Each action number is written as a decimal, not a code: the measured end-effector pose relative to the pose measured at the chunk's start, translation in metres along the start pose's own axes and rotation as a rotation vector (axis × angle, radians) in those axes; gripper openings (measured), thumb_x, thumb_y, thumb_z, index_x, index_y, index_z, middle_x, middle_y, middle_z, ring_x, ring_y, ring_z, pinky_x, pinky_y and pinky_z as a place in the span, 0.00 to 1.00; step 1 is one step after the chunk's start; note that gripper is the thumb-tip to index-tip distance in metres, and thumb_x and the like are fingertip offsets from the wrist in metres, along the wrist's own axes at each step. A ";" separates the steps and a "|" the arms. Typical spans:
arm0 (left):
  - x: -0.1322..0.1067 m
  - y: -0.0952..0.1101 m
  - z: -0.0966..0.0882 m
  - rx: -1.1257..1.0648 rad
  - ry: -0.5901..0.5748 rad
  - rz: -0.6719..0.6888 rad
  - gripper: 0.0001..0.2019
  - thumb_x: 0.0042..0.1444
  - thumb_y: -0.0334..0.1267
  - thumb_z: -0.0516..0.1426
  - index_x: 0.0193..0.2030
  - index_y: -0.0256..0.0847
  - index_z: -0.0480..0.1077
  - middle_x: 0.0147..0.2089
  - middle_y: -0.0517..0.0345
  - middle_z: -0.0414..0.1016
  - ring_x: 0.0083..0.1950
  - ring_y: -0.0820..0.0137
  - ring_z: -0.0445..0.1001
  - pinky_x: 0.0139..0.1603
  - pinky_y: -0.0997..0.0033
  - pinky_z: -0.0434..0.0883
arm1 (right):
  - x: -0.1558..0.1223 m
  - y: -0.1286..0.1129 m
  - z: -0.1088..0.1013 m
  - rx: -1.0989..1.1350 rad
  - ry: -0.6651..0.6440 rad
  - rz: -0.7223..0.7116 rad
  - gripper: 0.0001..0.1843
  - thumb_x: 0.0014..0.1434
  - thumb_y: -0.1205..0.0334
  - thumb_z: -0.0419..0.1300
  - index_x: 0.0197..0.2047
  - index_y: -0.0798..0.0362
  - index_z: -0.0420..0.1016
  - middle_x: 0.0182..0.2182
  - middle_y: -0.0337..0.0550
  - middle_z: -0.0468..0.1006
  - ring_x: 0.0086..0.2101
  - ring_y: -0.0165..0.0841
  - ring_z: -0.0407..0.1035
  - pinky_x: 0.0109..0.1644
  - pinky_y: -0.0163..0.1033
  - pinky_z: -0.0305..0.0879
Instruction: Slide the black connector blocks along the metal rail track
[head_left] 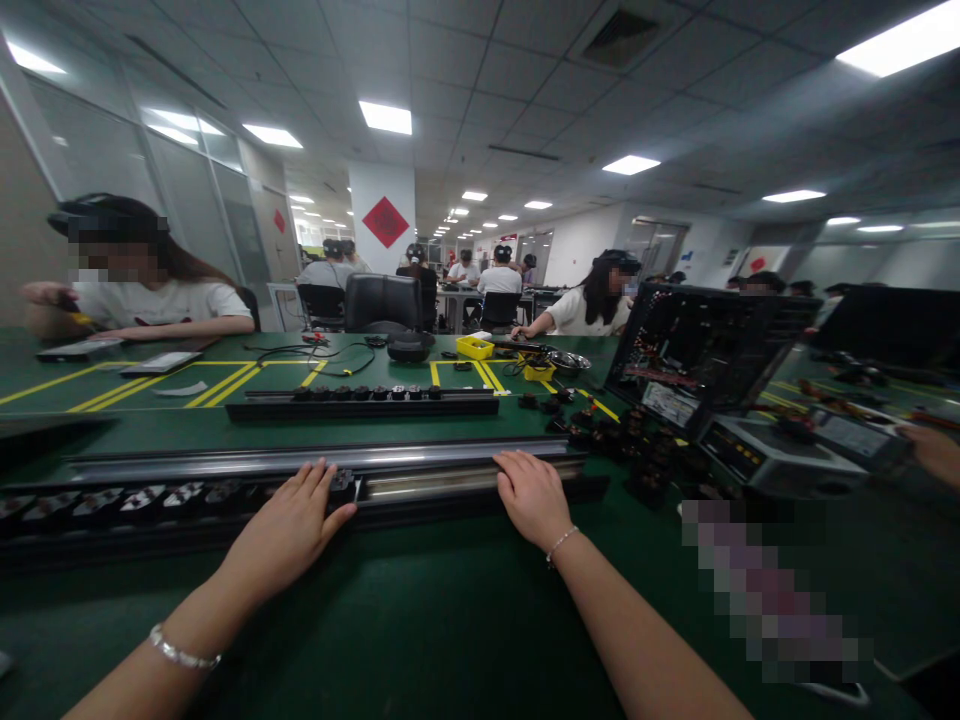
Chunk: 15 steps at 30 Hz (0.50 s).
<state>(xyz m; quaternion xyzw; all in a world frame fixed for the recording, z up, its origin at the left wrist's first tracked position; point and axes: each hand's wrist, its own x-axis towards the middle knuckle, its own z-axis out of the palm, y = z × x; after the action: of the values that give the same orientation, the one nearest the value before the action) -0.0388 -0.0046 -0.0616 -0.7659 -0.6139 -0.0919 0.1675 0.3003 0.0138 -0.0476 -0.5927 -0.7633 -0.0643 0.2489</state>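
A long black channel rail [427,487] with a pale metal inside lies across the table in front of me. Several small black modules with shiny metal parts [184,495] sit in its left part. My left hand [289,525] rests over the rail, fingers stretched out and thumb apart, beside the rightmost black module [343,486]. Farther right, my right hand [534,500] has its bent fingers over the rail and touches it; part of its grip is hidden. A strip with a silvery face [442,456] runs along the rail's far side.
Beyond lies a shorter black rail [360,408] with several modules. Loose black parts [637,440] are heaped at right, near an open computer case [675,350] and a metal power supply box [780,455]. A yellow bin [475,347] stands farther back. Co-workers sit around the table.
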 end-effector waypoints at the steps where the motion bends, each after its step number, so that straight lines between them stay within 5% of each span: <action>1: 0.000 0.001 0.000 -0.001 0.004 0.005 0.39 0.56 0.60 0.40 0.60 0.25 0.60 0.63 0.38 0.61 0.65 0.56 0.56 0.64 0.55 0.58 | 0.000 0.000 0.000 0.002 0.002 -0.002 0.20 0.63 0.58 0.44 0.53 0.46 0.70 0.53 0.39 0.71 0.55 0.35 0.59 0.57 0.43 0.49; 15: 0.000 0.010 -0.002 -0.011 -0.013 0.026 0.39 0.57 0.60 0.38 0.60 0.25 0.60 0.62 0.38 0.61 0.65 0.56 0.56 0.63 0.54 0.58 | 0.001 0.000 0.000 -0.003 0.002 -0.001 0.20 0.62 0.58 0.44 0.53 0.46 0.69 0.53 0.38 0.71 0.55 0.34 0.59 0.58 0.43 0.49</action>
<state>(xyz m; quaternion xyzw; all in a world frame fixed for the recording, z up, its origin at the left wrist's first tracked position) -0.0286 -0.0077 -0.0609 -0.7752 -0.6046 -0.0881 0.1605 0.3003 0.0146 -0.0477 -0.5926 -0.7633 -0.0661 0.2486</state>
